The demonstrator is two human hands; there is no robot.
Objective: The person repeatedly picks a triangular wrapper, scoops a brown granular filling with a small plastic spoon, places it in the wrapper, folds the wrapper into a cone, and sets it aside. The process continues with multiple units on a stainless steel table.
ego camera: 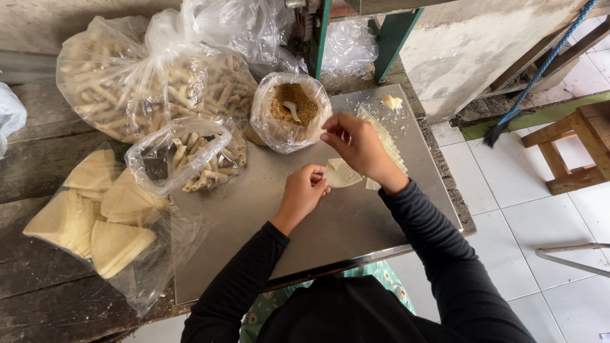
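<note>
At frame centre, your left hand pinches a pale wrapper on the worktop. Your right hand, fingertips pressed together, hovers beside the filling bag; filling seemingly comes next.

Both arms, in black sleeves, reach forward from the bottom edge, elbows bent. The left hand lies knuckles up, fingers curled inward. The right hand arches just beyond it, its fingertips pinched together.
</note>
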